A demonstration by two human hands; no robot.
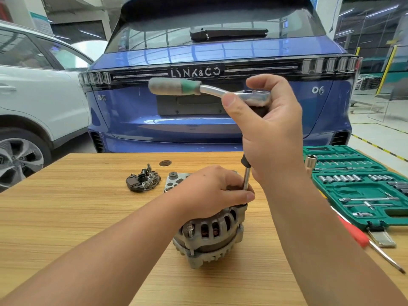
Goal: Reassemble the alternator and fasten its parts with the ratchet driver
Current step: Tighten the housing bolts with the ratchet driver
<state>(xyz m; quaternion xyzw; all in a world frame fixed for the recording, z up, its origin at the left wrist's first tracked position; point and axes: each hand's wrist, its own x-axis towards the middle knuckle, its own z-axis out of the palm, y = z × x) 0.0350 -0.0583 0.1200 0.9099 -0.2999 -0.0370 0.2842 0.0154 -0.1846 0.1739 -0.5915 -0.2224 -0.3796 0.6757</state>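
We are raising our right hand [268, 131], fingers curling round the ratchet driver [247, 175] standing upright, while our left hand [212, 191] is gripping the alternator [212, 235] sitting on the counter [66, 206].

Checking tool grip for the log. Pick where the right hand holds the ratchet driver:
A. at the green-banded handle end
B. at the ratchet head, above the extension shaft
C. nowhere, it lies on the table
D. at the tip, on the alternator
B: the right hand grips the ratchet driver at its head, while the handle sticks out free to the left.
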